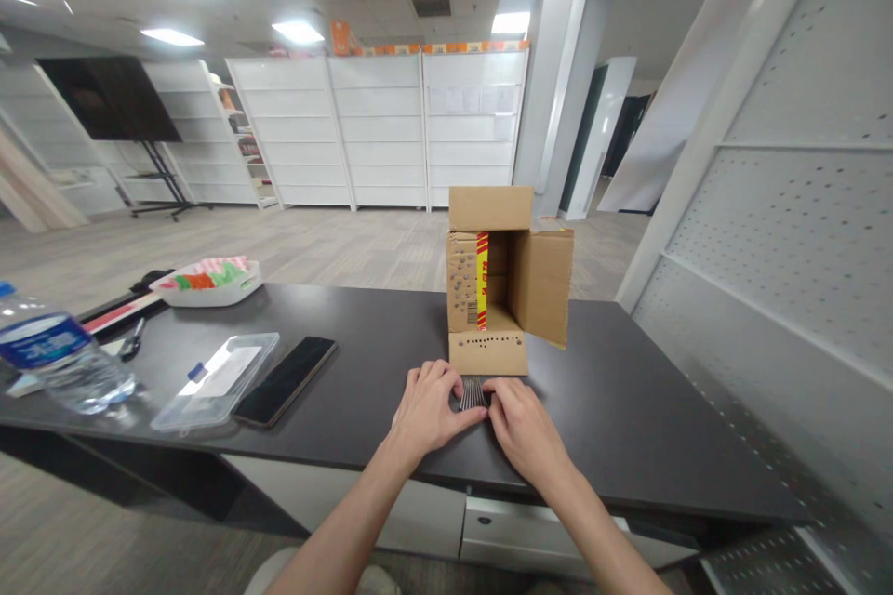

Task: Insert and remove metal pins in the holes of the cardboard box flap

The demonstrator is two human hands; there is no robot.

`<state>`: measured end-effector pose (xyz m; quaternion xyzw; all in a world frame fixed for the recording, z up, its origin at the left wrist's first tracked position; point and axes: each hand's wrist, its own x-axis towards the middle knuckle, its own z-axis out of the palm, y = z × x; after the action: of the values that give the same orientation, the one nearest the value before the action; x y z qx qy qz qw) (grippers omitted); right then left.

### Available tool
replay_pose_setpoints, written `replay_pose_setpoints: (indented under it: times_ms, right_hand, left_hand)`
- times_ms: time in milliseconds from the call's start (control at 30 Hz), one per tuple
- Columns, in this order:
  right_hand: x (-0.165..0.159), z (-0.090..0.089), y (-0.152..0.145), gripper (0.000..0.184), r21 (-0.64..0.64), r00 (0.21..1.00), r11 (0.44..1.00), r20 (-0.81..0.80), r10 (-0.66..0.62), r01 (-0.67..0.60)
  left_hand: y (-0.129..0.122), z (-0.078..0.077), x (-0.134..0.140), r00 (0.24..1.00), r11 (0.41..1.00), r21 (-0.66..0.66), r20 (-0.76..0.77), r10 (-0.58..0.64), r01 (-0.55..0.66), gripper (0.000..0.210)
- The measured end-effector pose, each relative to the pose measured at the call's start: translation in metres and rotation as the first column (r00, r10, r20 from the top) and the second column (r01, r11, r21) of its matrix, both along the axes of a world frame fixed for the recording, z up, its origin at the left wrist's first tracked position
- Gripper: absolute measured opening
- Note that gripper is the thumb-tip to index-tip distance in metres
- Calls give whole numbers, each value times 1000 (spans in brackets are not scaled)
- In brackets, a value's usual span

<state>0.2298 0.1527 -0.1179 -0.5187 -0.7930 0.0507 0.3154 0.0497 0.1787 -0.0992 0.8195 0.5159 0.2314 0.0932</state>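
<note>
On the dark desk, a bunch of thin metal rods (473,393) lies side by side in front of an open cardboard box (488,352). My left hand (433,402) curves around the rods from the left, its thumb across their near ends. From the right, my right hand (520,420) presses its fingertips against them. The box stands on end with its opening towards me and its flaps spread. Small holes dot its lower flap, and its left flap bears dark round spots and a yellow-and-red tape strip (482,281).
Left on the desk (391,325) are a black phone (286,381), a clear plastic case (219,381), a water bottle (62,353) and a white tray (209,294) of colourful pieces. A perforated white panel (788,297) borders the right side.
</note>
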Motion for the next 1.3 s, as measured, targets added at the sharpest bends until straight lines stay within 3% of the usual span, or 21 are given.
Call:
replay_pose_setpoints:
  times_ms: [400,633,800,967,1300]
  right_hand:
    - [0,-2,2,12,28,995,995,-36,-91,92]
    - [-1,-1,2,9,15,988,989,-56,-143,144]
    - [-1,-1,0,7,8,993,994,-51,-108,108]
    - [-1,1,-2,13,-18,999,1000,-50,-18,17]
    - [-3,11,-2,31,-65,996,994,8,93,-92]
  left_hand:
    - [2,0,-2,990,993,23,84,115,-117,32]
    - [0,1,-1,970,972,38,-69,233,-231,35]
    - [-5,5,0,934,955,-26,-215,285,-297,48]
    - [-7,10,1,928,950,-54,-237,287,-307,61]
    - [-4,7,0,944,956,-88,-204,259,-281,52]
